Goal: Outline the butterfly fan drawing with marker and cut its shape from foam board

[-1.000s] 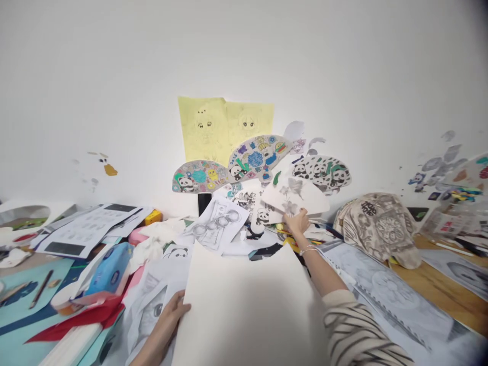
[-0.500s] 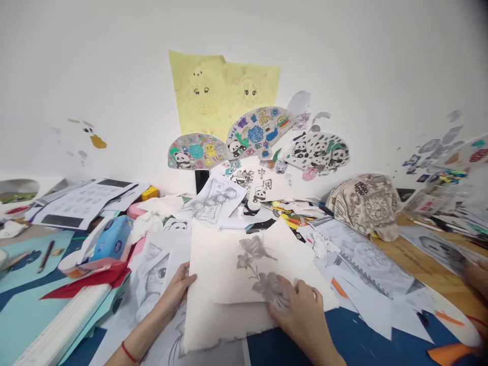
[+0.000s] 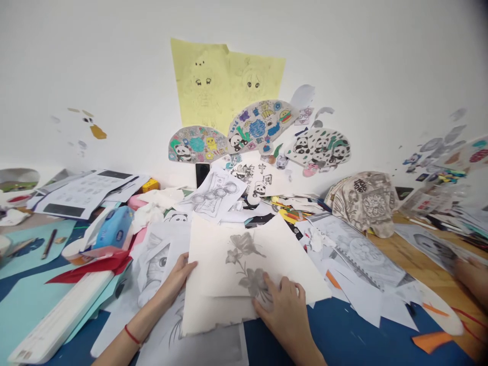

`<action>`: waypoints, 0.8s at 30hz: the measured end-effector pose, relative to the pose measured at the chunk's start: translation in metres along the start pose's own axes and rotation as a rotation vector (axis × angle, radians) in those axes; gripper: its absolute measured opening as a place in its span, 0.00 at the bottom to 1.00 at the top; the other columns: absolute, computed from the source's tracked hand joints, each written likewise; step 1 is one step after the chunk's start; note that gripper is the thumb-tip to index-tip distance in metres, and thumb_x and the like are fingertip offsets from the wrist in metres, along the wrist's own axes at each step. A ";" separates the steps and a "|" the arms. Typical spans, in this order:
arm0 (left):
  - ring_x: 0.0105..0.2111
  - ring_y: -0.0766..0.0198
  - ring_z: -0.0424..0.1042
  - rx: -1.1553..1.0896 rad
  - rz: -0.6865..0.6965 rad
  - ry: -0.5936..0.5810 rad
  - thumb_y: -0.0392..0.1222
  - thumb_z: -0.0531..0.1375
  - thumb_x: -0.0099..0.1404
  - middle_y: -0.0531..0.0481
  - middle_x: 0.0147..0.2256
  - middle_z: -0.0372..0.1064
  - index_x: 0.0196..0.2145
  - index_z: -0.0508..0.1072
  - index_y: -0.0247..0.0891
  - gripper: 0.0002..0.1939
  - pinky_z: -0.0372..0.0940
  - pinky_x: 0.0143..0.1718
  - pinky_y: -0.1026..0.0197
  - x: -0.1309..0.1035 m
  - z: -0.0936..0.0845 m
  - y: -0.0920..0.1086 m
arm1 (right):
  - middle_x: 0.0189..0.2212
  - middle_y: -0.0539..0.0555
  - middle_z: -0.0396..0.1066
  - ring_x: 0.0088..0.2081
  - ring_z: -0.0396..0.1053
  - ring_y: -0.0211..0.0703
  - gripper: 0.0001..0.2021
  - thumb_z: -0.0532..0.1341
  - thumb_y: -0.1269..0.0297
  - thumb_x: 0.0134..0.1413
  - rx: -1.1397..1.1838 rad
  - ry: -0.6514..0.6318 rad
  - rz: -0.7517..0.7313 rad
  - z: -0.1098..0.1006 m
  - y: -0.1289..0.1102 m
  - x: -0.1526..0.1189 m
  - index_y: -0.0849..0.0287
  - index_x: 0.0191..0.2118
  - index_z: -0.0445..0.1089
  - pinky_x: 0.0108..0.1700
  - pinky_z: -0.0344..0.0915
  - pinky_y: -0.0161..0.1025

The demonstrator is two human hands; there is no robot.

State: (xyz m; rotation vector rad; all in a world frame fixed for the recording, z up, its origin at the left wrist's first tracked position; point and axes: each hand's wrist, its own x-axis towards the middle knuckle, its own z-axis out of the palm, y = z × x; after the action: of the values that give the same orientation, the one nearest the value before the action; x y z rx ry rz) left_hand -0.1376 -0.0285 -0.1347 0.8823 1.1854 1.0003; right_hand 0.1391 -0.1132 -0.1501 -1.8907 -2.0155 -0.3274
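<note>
1. Nearest, the right hand is resting on the lower right part of a grey flower-and-butterfly painting; its fingers are bending and standing apart, the index finger touching the dark lower bloom and the thumb lying by the bottom edge.
2. The left hand, with a red string on its wrist, is gripping the left edge of a cream sheet, thumb on top. The painting is lying on this sheet, between the hands, just to the right of the left fingers and partly under the right ones.
3. Beneath and beside the sheet, a cat drawing is spreading out to the left, with a long white box lying farther left, and a blue tissue pack beyond the box.
4. To the right, loose white paper and a spiral sketchbook are covering part of the counter; another person's hand is showing at the far right, blurred.
5. Farther back, a patterned cap is sitting near the wall.
6. Farthest, decorated panda fans and yellow drawings are showing against the wall.
</note>
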 end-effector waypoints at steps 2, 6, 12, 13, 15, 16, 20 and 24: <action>0.37 0.53 0.75 0.019 0.011 0.013 0.45 0.65 0.55 0.43 0.41 0.73 0.49 0.58 0.39 0.27 0.69 0.34 0.57 -0.003 0.004 0.003 | 0.36 0.59 0.63 0.41 0.62 0.54 0.28 0.59 0.49 0.50 0.018 -0.041 -0.003 -0.002 0.003 0.001 0.57 0.55 0.66 0.51 0.54 0.56; 0.37 0.53 0.75 0.023 0.058 -0.031 0.42 0.68 0.51 0.42 0.42 0.73 0.49 0.56 0.39 0.32 0.70 0.37 0.54 -0.003 0.004 0.001 | 0.40 0.58 0.62 0.45 0.60 0.54 0.35 0.63 0.46 0.46 0.178 -0.241 -0.028 -0.011 0.021 0.005 0.55 0.60 0.61 0.53 0.55 0.53; 0.36 0.55 0.76 0.023 0.073 -0.029 0.42 0.68 0.51 0.42 0.42 0.73 0.49 0.56 0.39 0.32 0.70 0.36 0.55 0.003 -0.001 -0.004 | 0.48 0.56 0.57 0.51 0.56 0.47 0.39 0.64 0.58 0.47 0.504 -0.521 -0.029 -0.027 0.049 0.006 0.49 0.64 0.50 0.55 0.56 0.42; 0.36 0.55 0.76 0.023 0.068 -0.025 0.42 0.68 0.52 0.42 0.42 0.73 0.49 0.56 0.39 0.31 0.70 0.36 0.55 0.003 0.000 -0.004 | 0.49 0.56 0.56 0.52 0.55 0.47 0.38 0.63 0.59 0.48 0.519 -0.532 -0.021 -0.028 0.049 0.006 0.49 0.64 0.49 0.56 0.55 0.42; 0.36 0.55 0.76 0.026 0.059 -0.024 0.42 0.68 0.53 0.42 0.42 0.73 0.49 0.56 0.40 0.31 0.70 0.36 0.54 0.002 0.001 -0.003 | 0.49 0.56 0.55 0.52 0.55 0.47 0.38 0.63 0.59 0.48 0.528 -0.544 -0.009 -0.028 0.048 0.005 0.50 0.65 0.49 0.57 0.54 0.42; 0.36 0.55 0.76 0.027 0.057 -0.026 0.41 0.68 0.53 0.42 0.42 0.73 0.49 0.56 0.40 0.31 0.70 0.36 0.54 0.001 0.002 -0.003 | 0.49 0.56 0.55 0.53 0.54 0.47 0.38 0.63 0.59 0.48 0.523 -0.542 -0.006 -0.028 0.047 0.004 0.50 0.65 0.49 0.57 0.54 0.42; 0.35 0.56 0.76 0.022 0.060 -0.025 0.40 0.66 0.55 0.42 0.43 0.72 0.49 0.55 0.40 0.29 0.70 0.36 0.55 0.000 0.002 -0.003 | 0.48 0.57 0.55 0.51 0.55 0.48 0.38 0.64 0.59 0.47 0.494 -0.508 -0.023 -0.024 0.044 0.003 0.53 0.64 0.51 0.57 0.53 0.43; 0.35 0.57 0.76 0.041 0.040 -0.011 0.42 0.63 0.58 0.43 0.43 0.72 0.49 0.56 0.41 0.25 0.70 0.36 0.57 -0.003 0.004 0.000 | 0.46 0.57 0.56 0.50 0.55 0.49 0.37 0.63 0.58 0.48 0.490 -0.492 -0.036 -0.021 0.043 0.004 0.52 0.64 0.51 0.56 0.55 0.45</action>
State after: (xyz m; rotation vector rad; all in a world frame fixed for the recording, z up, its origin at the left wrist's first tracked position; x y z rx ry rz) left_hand -0.1338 -0.0310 -0.1328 0.9460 1.1866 1.0055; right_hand 0.1833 -0.1147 -0.1327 -1.7228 -2.1565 0.6314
